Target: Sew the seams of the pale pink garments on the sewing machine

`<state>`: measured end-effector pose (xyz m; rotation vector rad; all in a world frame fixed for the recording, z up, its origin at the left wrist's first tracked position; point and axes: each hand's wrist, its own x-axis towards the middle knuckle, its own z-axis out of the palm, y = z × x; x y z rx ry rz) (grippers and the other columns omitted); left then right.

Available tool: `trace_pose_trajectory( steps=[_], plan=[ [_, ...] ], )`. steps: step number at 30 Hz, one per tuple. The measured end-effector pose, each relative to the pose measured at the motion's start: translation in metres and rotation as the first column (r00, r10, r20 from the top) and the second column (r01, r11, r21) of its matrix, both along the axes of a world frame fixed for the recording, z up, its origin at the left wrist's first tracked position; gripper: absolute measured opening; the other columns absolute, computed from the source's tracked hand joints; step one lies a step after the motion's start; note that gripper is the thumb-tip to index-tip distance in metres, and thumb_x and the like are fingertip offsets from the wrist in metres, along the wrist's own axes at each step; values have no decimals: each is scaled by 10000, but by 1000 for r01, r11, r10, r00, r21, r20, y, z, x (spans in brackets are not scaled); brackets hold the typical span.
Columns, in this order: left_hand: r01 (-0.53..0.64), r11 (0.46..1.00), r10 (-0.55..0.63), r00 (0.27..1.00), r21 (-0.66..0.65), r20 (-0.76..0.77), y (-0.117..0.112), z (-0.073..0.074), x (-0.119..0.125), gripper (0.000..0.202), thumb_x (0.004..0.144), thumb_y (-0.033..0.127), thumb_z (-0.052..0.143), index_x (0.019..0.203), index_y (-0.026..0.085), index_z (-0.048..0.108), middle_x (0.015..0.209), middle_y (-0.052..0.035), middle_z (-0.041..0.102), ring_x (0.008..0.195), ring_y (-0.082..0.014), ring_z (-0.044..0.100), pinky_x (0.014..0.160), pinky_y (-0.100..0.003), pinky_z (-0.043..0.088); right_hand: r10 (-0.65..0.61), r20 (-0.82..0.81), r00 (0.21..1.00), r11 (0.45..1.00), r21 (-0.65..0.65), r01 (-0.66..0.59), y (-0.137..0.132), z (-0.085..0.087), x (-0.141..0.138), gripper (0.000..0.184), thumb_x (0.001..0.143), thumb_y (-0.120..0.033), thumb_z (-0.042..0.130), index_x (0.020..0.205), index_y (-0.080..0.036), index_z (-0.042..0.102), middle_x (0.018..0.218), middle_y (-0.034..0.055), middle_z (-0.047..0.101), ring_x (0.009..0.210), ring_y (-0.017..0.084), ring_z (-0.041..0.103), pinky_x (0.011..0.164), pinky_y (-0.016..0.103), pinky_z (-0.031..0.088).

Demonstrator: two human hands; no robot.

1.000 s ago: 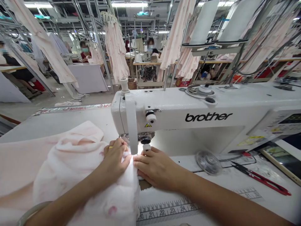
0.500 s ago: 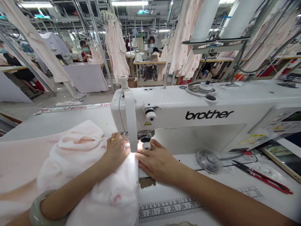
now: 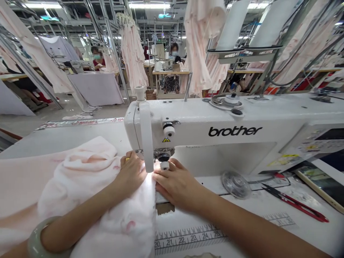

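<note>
Pale pink, fluffy fabric [image 3: 129, 218] with darker pink spots lies bunched on the sewing machine bed and runs under the head of the white brother sewing machine [image 3: 193, 116]. My left hand [image 3: 131, 172], with a ring on one finger, is closed on the fabric just left of the needle area. At the fabric's right edge, my right hand [image 3: 176, 182] holds it between bent fingers and thumb, close to the presser foot. A lit spot shows between the hands. The needle and some fingertips are hidden behind the machine's white lever and knob.
Red-handled thread snips [image 3: 298, 204] and a clear plastic spool [image 3: 236, 184] lie right of my right hand, near a phone [image 3: 322, 182]. A printed ruler [image 3: 188, 240] runs along the front. Thread cones [image 3: 232, 27] stand above; hanging garments [image 3: 131, 53] and co-workers are behind.
The view has shifted slightly, so the machine and snips sit a little further left. Both hands keep their hold beside the needle area. A hanging garment at the back has swung.
</note>
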<state>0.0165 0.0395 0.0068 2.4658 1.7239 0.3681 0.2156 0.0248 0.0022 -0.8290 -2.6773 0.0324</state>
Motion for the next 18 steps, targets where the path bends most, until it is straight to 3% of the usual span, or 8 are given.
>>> trace_pose_trajectory(
  steps=[7, 11, 13, 16, 18],
  plan=[
    [42, 999, -42, 998, 4, -36, 3, 0, -4, 243, 743, 46, 431, 568, 210, 391, 664, -39, 458, 857, -256, 487, 827, -416, 405, -19, -2, 1000, 999, -36, 19, 1, 2, 2, 141, 1000, -306, 504, 1014, -192, 586, 1056, 45, 632, 1078, 216, 471, 1049, 371, 260],
    [75, 997, -76, 996, -22, -55, 0, 15, -15, 185, 807, 148, 452, 631, 200, 473, 751, -57, 535, 836, -254, 532, 750, -374, 432, 13, -30, 999, 1000, -7, -13, 4, 3, 8, 186, 995, -333, 515, 1069, -178, 585, 1097, 66, 622, 1070, 222, 456, 1034, 368, 295],
    [109, 994, -109, 993, -7, -45, -15, 26, -22, 131, 864, 254, 475, 813, 186, 575, 909, -84, 598, 912, -277, 557, 782, -393, 443, 36, -36, 999, 999, 30, -35, 7, 5, 13, 216, 981, -348, 543, 1081, -164, 593, 1052, 73, 634, 1028, 226, 468, 1016, 375, 311],
    [273, 961, -273, 962, 41, -8, -52, 35, -29, 345, 893, 394, 542, 1199, 235, 545, 1190, -83, 602, 1091, -288, 546, 885, -393, 446, 126, 15, 992, 988, 85, -127, 11, 8, 19, 257, 981, -394, 537, 915, -157, 612, 863, 49, 639, 873, 205, 502, 927, 372, 356],
    [380, 925, -380, 925, 29, 11, -76, 31, -30, 381, 872, 392, 603, 1233, 290, 532, 1135, -42, 637, 1039, -258, 575, 863, -351, 462, 261, 53, 964, 955, 131, -266, 9, 9, 20, 332, 984, -438, 520, 798, -170, 587, 758, 20, 605, 761, 181, 491, 820, 348, 382]
  ],
)
